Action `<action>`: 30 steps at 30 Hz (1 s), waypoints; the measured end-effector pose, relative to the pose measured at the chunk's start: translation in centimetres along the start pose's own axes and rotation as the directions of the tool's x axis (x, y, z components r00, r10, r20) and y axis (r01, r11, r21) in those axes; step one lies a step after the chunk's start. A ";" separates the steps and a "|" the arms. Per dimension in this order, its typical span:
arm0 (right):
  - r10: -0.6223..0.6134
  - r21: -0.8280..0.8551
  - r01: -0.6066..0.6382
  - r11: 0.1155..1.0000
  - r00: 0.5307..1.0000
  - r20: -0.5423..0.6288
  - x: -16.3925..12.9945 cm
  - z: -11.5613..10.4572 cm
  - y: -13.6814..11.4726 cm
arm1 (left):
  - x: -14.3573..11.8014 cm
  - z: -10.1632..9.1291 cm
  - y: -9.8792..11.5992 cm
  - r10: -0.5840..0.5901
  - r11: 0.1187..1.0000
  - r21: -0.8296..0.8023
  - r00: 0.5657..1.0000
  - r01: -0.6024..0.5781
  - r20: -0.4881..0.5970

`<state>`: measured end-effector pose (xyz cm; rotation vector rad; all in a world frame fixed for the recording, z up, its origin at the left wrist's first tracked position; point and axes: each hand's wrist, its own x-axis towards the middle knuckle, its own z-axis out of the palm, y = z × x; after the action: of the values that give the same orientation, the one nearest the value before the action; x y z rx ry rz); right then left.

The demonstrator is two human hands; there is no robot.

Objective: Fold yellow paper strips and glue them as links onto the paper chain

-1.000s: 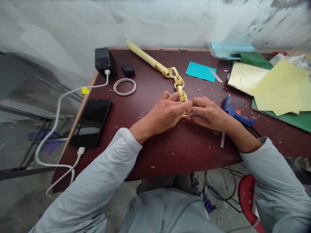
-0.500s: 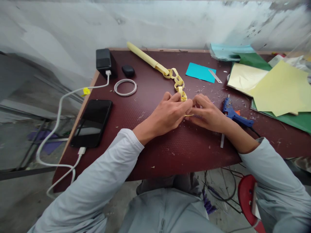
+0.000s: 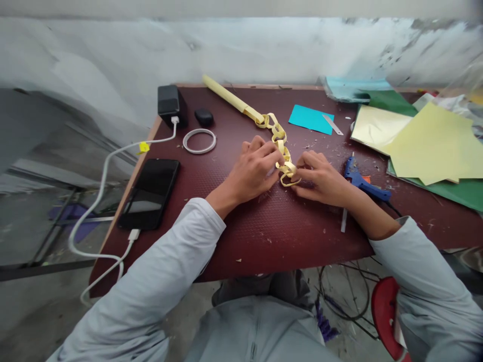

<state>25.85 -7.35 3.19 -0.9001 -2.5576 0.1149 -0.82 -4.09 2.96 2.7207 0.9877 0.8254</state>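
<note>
A pale yellow paper chain (image 3: 279, 133) runs from a rolled yellow paper tube (image 3: 225, 94) toward me across the dark red table. My left hand (image 3: 254, 168) is closed at the near end of the chain, its fingertips on the links from the left. On the other side, my right hand (image 3: 319, 178) pinches the end of the last yellow paper strip (image 3: 290, 182), which curves in an unclosed loop. The right fingertips partly cover that end.
A blue glue gun (image 3: 362, 182) lies right of my right hand. Behind are a blue card (image 3: 310, 118) with a blade (image 3: 332, 124) on it and yellow paper sheets (image 3: 430, 143). At left lie a phone (image 3: 150, 193), a tape ring (image 3: 199, 141) and a black charger (image 3: 170, 103).
My left hand has drawn back left from the right hand, uncovering the chain's near links and the curved end strip. My right hand stays almost in place. The view has shifted slightly.
</note>
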 end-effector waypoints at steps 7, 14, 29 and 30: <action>-0.002 0.061 0.001 0.998 1.000 0.021 -0.4 0.6 1.2 | 1.1 2.3 -1.3 0.046 0.999 -0.020 0.999 -0.045 0.016; 0.064 0.154 -0.064 0.986 0.998 0.003 -1.0 -0.5 3.1 | 3.0 3.6 -2.1 0.022 1.000 0.018 0.998 -0.021 -0.054; 0.099 -0.062 -0.098 0.993 0.995 0.013 -0.9 -1.0 4.4 | 3.4 4.4 -1.7 -0.010 0.998 0.064 0.987 0.020 -0.161; 0.096 -0.058 -0.095 0.994 0.995 0.007 -0.9 -1.0 4.3 | 3.4 4.4 -1.7 -0.012 0.998 0.059 0.986 0.022 -0.164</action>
<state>29.41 -4.54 2.89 -1.0465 -2.5386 0.0739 2.78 -0.33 0.29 2.7265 1.0823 1.0475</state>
